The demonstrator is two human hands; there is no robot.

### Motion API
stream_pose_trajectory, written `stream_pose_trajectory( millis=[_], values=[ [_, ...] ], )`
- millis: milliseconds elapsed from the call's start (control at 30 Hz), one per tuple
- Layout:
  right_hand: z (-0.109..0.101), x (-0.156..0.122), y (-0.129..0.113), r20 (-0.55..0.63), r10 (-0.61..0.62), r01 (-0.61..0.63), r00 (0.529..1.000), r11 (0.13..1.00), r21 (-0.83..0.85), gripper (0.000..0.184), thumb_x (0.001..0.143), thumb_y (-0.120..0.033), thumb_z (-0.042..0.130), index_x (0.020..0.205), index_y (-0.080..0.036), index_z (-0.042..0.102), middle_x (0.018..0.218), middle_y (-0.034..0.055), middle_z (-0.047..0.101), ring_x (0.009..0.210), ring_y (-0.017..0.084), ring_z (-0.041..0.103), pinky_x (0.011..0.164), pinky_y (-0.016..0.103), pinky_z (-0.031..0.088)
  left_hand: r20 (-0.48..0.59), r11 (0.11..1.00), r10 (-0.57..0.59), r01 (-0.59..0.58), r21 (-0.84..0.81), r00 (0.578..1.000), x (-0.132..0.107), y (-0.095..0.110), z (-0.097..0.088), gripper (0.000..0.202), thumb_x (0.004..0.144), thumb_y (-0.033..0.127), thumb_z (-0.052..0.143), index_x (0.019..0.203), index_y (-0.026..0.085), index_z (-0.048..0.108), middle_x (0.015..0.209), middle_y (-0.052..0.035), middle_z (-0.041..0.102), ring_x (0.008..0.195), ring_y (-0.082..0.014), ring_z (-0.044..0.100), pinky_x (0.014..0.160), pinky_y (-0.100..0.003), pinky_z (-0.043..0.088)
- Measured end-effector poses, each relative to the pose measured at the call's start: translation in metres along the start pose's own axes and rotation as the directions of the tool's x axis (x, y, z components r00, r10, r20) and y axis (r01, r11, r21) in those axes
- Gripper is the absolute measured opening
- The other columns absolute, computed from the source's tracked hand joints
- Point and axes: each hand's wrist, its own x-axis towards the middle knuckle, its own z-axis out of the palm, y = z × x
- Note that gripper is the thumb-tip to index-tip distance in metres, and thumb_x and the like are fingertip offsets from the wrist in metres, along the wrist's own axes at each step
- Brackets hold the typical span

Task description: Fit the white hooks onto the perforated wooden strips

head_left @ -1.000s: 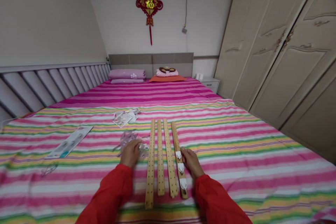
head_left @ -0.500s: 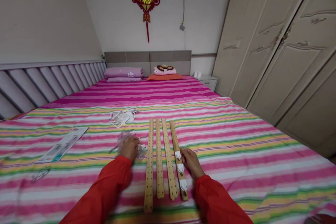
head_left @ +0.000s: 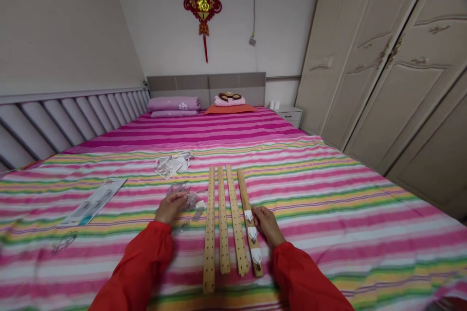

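My left hand (head_left: 170,208) is closed at the fingertips on a crumpled clear plastic bag (head_left: 178,188) left of the wooden strips. Small white pieces (head_left: 199,208) lie in or beside the bag. My right hand (head_left: 268,226) has its fingers curled in, gripping the right edge of the rightmost wooden strip (head_left: 242,189). Along that strip's near half sit three white adhesive hooks (head_left: 252,234). Three more strips, each dotted with holes, lie alongside it: a left one (head_left: 209,238), a second (head_left: 223,228) and a third (head_left: 235,218).
Everything lies on a bed with a striped sheet (head_left: 328,233). Opened packaging (head_left: 170,166) rests beyond the bag. Farther left are a long flat package (head_left: 95,201) and a thin looped clear item (head_left: 64,241). A slatted rail (head_left: 73,116) borders the left side; wardrobes (head_left: 383,82) stand right.
My left hand has drawn back to the left, uncovering more of the plastic bag and small pieces. The right hand keeps its place at the rightmost strip. The view has shifted slightly.
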Motion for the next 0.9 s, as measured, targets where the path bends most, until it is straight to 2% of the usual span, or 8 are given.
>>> stream_pose_trajectory(
  millis=[67,167,367,533,600,700,767,900],
  values=[
    [0.0,0.001,0.001,-0.002,-0.01,0.01,1.0,1.0,0.0,0.046,0.062,-0.061,0.065,0.052,-0.021,0.046,0.031,-0.0087,0.042,0.026,0.005,0.024,0.033,0.022,0.011,0.01,0.986,-0.107,0.107,-0.126,0.994,-0.005,0.003,0.0,0.025,0.051,0.02,0.08,0.071,0.014,0.067,0.056,0.0009,0.066,0.048,-0.0094,0.057,0.049,-0.02,0.047],
    [0.001,0.0,0.001,0.0,-0.015,0.015,1.0,1.0,0.007,0.045,0.063,-0.06,0.065,0.052,-0.021,0.046,0.031,-0.0088,0.042,0.026,0.005,0.023,0.033,0.022,0.011,-0.044,0.966,-0.158,0.145,-0.215,0.987,-0.012,0.007,0.002,0.016,0.058,0.011,0.074,0.071,0.014,0.065,0.054,0.0037,0.064,0.043,-0.005,0.055,0.044,-0.013,0.045],
    [-0.001,-0.002,-0.003,0.018,0.019,-0.019,1.0,0.999,0.029,0.041,0.06,-0.058,0.066,0.055,-0.021,0.048,0.033,-0.0091,0.042,0.025,0.004,0.022,0.033,0.022,0.009,-0.118,0.942,-0.152,0.108,-0.317,0.981,-0.026,0.016,0.009,0.011,0.068,0.002,0.064,0.07,0.014,0.061,0.055,0.0029,0.065,0.046,-0.0055,0.06,0.046,-0.011,0.05],
    [0.003,-0.005,-0.027,-0.037,-0.049,0.047,0.998,0.998,-0.044,0.036,0.06,-0.048,0.066,0.048,-0.02,0.048,0.035,-0.0083,0.041,0.03,0.005,0.027,0.034,0.021,0.018,-0.044,0.866,-0.257,0.21,-0.454,0.965,-0.04,0.022,0.011,0.015,0.076,-0.001,0.055,0.074,0.013,0.059,0.06,0.0007,0.067,0.048,-0.0066,0.062,0.051,-0.014,0.054],
    [0.019,-0.01,-0.041,-0.021,-0.107,0.106,0.994,0.992,-0.069,0.029,0.056,-0.039,0.072,0.048,-0.018,0.052,0.038,-0.0067,0.045,0.037,0.008,0.038,0.039,0.021,0.029,-0.015,0.846,-0.274,0.233,-0.48,0.962,-0.044,0.022,0.012,0.016,0.078,-0.001,0.053,0.074,0.013,0.059,0.063,-0.0002,0.068,0.05,-0.0074,0.063,0.052,-0.015,0.055],
    [0.057,-0.022,-0.056,0.183,-0.166,0.188,0.969,0.976,-0.108,0.018,0.059,-0.034,0.071,0.062,-0.016,0.066,0.057,-0.0006,0.061,0.054,0.013,0.053,0.051,0.024,0.04,0.013,0.824,-0.283,0.25,-0.508,0.959,-0.048,0.019,0.016,0.017,0.081,-0.001,0.051,0.074,0.013,0.058,0.064,-0.0002,0.067,0.051,-0.0076,0.064,0.052,-0.016,0.055],
    [0.086,-0.028,-0.058,0.29,-0.137,0.181,0.947,0.975,-0.131,0.019,0.057,-0.032,0.072,0.068,-0.016,0.069,0.06,-0.0003,0.062,0.059,0.015,0.055,0.057,0.026,0.043,0.033,0.817,-0.281,0.257,-0.517,0.959,-0.051,0.018,0.019,0.017,0.081,-0.001,0.05,0.075,0.013,0.058,0.065,-0.0002,0.067,0.052,-0.0075,0.064,0.052,-0.016,0.055],
    [0.131,-0.035,-0.044,0.269,-0.079,0.129,0.96,0.977,-0.173,0.014,0.056,-0.024,0.069,0.067,-0.015,0.068,0.052,-0.004,0.056,0.054,0.013,0.052,0.055,0.025,0.04,0.061,0.807,-0.264,0.255,-0.533,0.963,-0.056,0.015,0.023,0.016,0.08,-0.002,0.052,0.077,0.013,0.058,0.067,-0.0003,0.067,0.054,-0.0078,0.065,0.054,-0.016,0.055]
  ],
)
